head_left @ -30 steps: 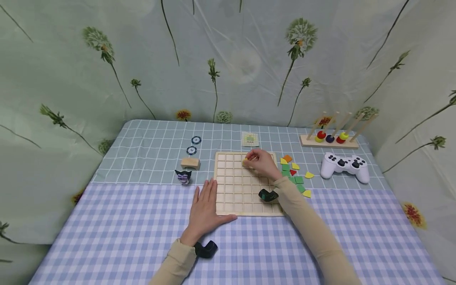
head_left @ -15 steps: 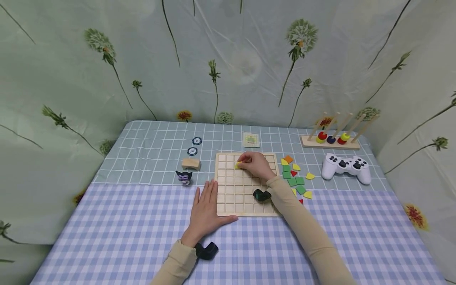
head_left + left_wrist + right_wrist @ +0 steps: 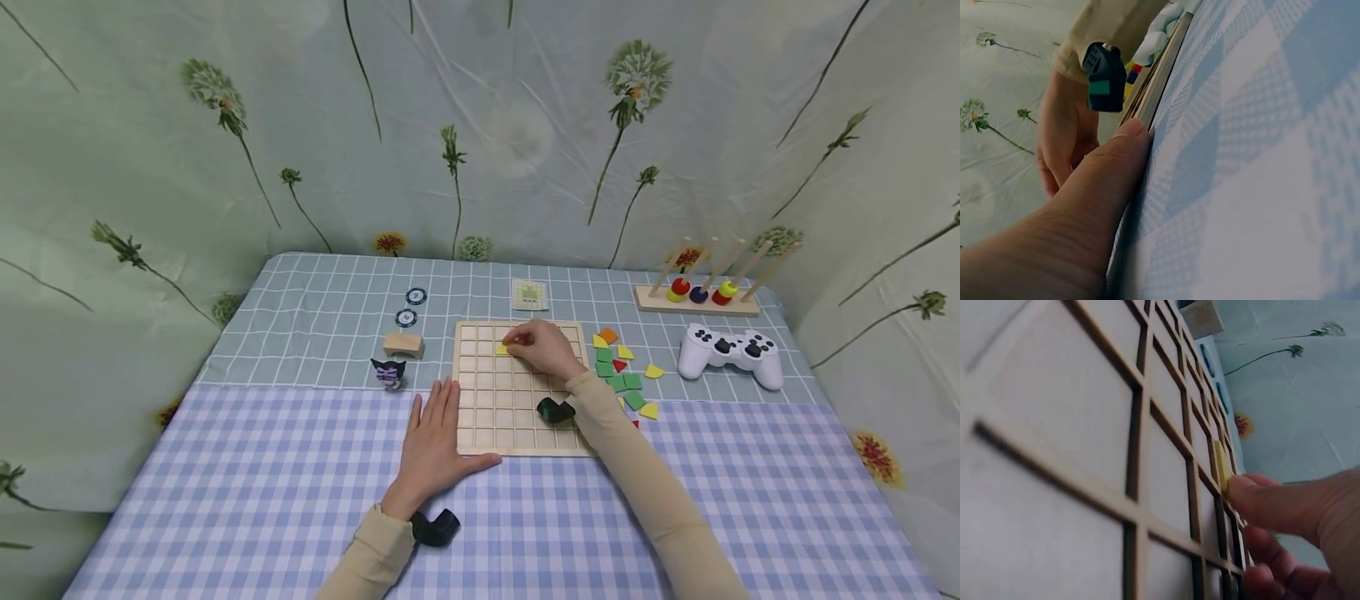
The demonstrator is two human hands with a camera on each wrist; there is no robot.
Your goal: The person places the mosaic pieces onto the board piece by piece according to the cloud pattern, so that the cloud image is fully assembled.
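A wooden grid board [image 3: 483, 417] lies on the table in front of me. My left hand [image 3: 431, 446] rests at its near left corner, fingers straight along the left edge and thumb along the front edge. In the left wrist view the thumb [image 3: 1107, 165] touches the board's rim. Over the upper part of the grid, my right hand [image 3: 547, 348] pinches a small yellow tile [image 3: 502, 350] between thumb and fingers. The right wrist view shows that yellow tile [image 3: 1222, 467] tilted at one of the cells, its far side partly hidden by the thumb.
Loose green, yellow, red and orange tiles [image 3: 632, 382] lie right of the board. A game controller [image 3: 727, 352] and a peg stand with coloured beads [image 3: 696, 302] are further right. Behind the board is a pattern card [image 3: 529, 294]; left are a figurine [image 3: 388, 373], wooden block [image 3: 403, 343] and two chips [image 3: 407, 317].
My right hand has moved slightly left and toward me with the yellow tile, bringing it down at a cell in the upper grid. The left hand has stayed in place.
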